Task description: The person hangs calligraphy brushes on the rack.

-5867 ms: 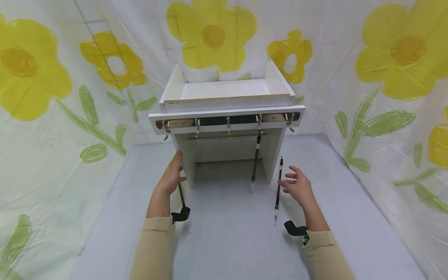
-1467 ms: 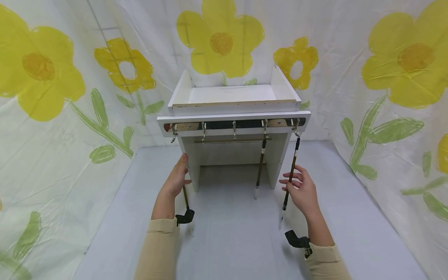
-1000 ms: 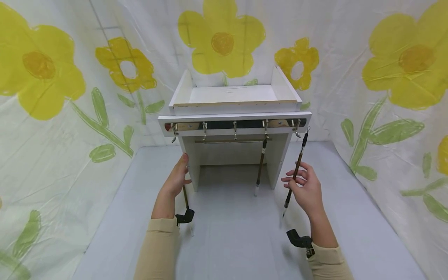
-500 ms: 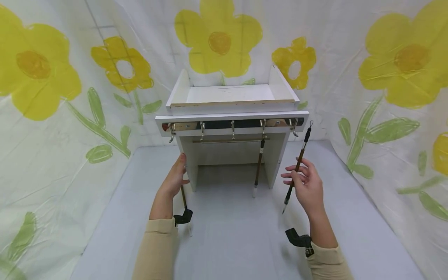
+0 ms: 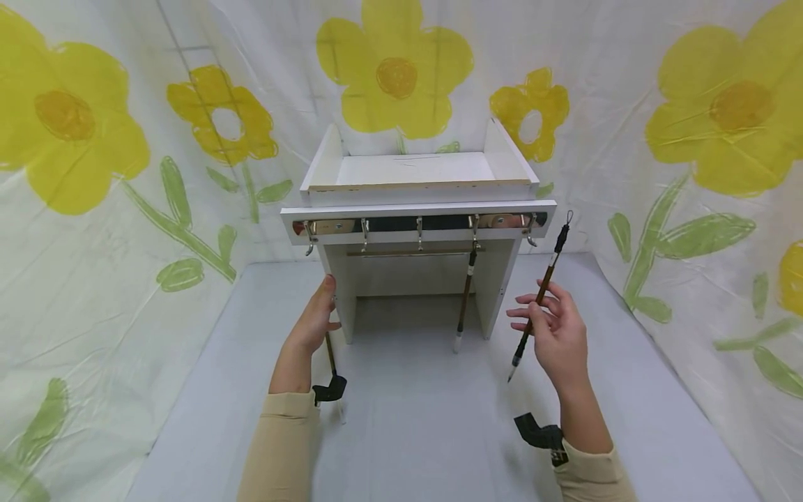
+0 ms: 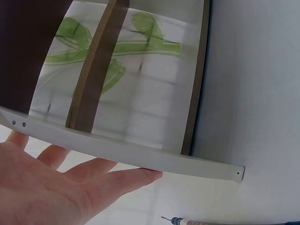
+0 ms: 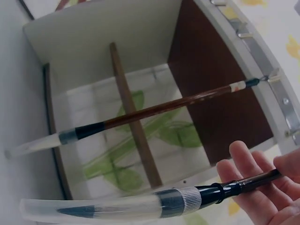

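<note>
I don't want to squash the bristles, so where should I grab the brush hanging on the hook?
Probably the hanging brush's brown handle, mid-length, from the front: it's slim and unblocked there, above the pale cap at the bottom.

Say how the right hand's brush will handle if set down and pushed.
The brush likely feels stiff, its shaft being straight. It may roll, as the shaft looks round. Its thin top loop probably bends easily.

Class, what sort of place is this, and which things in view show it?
Probably a staged booth for filming handwork: flower-printed sheeting closes off the sides in view, a white hooked shelf unit stands on a pale surface, and the black wrist-worn devices may be cameras.
</note>
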`<state>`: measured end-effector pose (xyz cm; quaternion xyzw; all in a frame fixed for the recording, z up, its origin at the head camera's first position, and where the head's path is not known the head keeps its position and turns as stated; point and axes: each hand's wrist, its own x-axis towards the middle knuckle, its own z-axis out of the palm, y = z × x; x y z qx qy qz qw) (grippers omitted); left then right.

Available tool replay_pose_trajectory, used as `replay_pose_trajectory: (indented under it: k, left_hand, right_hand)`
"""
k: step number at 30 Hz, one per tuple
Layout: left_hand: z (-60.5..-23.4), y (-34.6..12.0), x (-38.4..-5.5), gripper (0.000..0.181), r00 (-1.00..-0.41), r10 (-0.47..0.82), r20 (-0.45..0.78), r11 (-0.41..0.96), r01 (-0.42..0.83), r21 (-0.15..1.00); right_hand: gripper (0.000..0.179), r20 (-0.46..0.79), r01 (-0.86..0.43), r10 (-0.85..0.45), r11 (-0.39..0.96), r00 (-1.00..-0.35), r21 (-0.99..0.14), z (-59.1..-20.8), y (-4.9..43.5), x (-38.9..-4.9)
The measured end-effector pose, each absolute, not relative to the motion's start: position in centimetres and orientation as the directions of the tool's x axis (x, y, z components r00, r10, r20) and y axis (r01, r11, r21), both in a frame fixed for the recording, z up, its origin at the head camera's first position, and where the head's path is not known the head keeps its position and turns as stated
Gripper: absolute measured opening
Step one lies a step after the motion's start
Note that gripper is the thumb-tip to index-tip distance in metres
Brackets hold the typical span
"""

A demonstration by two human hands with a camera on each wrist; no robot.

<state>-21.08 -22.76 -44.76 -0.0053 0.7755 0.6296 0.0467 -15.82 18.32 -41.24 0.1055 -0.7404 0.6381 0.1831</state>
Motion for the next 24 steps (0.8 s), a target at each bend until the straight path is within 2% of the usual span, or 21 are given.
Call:
replay_pose_trajectory:
  k: [24]
  left_hand:
    - [-43.8, -22.5, -20.6, 0.071, -0.992, 0.072, -0.102, 0.193, -0.087, 0.977]
  right_hand:
    - [0.042, 0.53, -0.526, -0.032, 0.192, -0.847, -0.829, -40.1, 16.5, -14.8]
